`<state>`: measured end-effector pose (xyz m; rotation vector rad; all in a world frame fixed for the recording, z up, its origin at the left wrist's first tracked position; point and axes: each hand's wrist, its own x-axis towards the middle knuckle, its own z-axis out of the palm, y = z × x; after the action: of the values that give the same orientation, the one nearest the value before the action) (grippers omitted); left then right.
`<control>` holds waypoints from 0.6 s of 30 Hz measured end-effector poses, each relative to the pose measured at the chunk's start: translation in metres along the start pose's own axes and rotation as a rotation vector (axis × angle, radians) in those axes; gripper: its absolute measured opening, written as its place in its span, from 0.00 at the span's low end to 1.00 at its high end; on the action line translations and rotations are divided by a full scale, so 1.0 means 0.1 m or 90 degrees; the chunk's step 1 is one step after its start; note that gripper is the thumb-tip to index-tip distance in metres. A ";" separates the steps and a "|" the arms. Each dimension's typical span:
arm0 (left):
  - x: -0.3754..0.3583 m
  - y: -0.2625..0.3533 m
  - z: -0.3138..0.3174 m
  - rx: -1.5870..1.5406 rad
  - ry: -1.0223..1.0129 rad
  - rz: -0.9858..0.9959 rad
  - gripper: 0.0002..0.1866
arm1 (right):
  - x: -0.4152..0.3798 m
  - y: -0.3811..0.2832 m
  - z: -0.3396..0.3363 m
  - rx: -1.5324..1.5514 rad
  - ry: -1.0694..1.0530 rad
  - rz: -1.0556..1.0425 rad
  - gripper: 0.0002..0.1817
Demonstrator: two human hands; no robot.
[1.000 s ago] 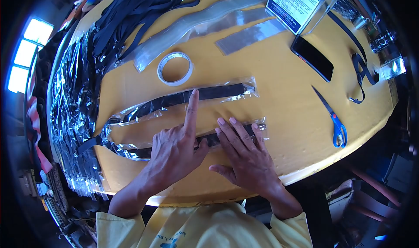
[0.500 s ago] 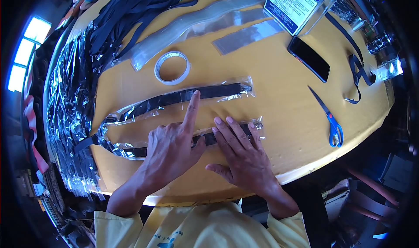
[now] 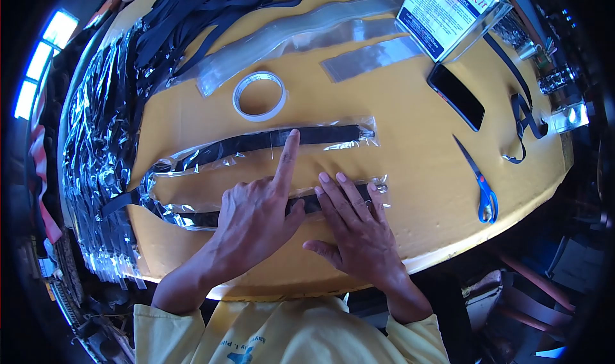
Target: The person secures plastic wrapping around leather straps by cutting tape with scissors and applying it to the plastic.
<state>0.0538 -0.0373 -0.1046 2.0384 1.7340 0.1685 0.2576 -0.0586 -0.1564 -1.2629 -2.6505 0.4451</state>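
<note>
A black strap (image 3: 330, 134) in a clear plastic sleeve lies bent into a long U on the table, its curved end at the left and both ends at the right. My left hand (image 3: 257, 211) rests over the lower length; its index finger stretches up and touches the upper length, the thumb stands apart and the other fingers are bent. Flat on the lower length, near its right end, lies my right hand (image 3: 355, 226) with fingers extended. Both hands hold nothing. The hands partly hide the lower length.
Above the strap lies a roll of tape (image 3: 259, 96). Clear plastic strips (image 3: 371, 58), a rectangular can (image 3: 448, 18), a phone (image 3: 456, 96) and blue-handled scissors (image 3: 487, 201) are farther off. Many sleeved straps (image 3: 96, 165) pile at the left, loose black straps (image 3: 192, 24) behind.
The whole view has shifted slightly, with things on the table appearing a little lower and to the right. Both hands keep nearly the same pose on the strap.
</note>
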 end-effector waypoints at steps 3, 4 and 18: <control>-0.02 -0.03 0.02 -0.008 0.007 0.005 0.53 | 0.00 -0.01 0.01 -0.011 0.007 -0.003 0.42; -0.04 -0.05 0.02 -0.011 0.013 0.001 0.53 | 0.00 -0.01 0.01 -0.018 0.012 -0.003 0.42; -0.58 -0.21 0.24 0.082 0.080 0.146 0.40 | 0.01 -0.03 -0.01 -0.040 -0.027 0.004 0.44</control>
<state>0.0326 -0.0971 -0.1232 2.3665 1.6162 0.2689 0.2551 -0.0597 -0.1543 -1.2939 -2.7160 0.3974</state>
